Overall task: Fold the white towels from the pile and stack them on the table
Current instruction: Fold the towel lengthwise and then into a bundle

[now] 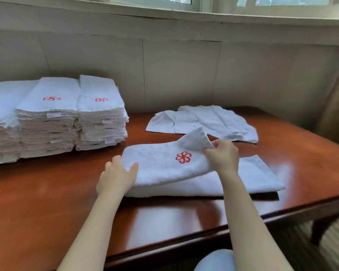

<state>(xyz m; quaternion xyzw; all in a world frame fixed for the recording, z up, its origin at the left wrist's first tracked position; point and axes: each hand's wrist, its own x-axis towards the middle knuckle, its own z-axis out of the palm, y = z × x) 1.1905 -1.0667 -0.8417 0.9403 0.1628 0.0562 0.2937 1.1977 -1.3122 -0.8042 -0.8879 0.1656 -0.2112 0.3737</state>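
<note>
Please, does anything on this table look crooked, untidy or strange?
Nothing is spilled or damaged. The towel being folded is uneven: its upper layer lies slanted over the lower one, and the right hand pinches a turned-up corner while the left hand holds the other end. Behind it, loose towels lie rumpled, unlike the neat stacks.

Cream panelled wall (180, 71), window (223, 1) above it, pale striped floor (334, 241) at lower right
</note>
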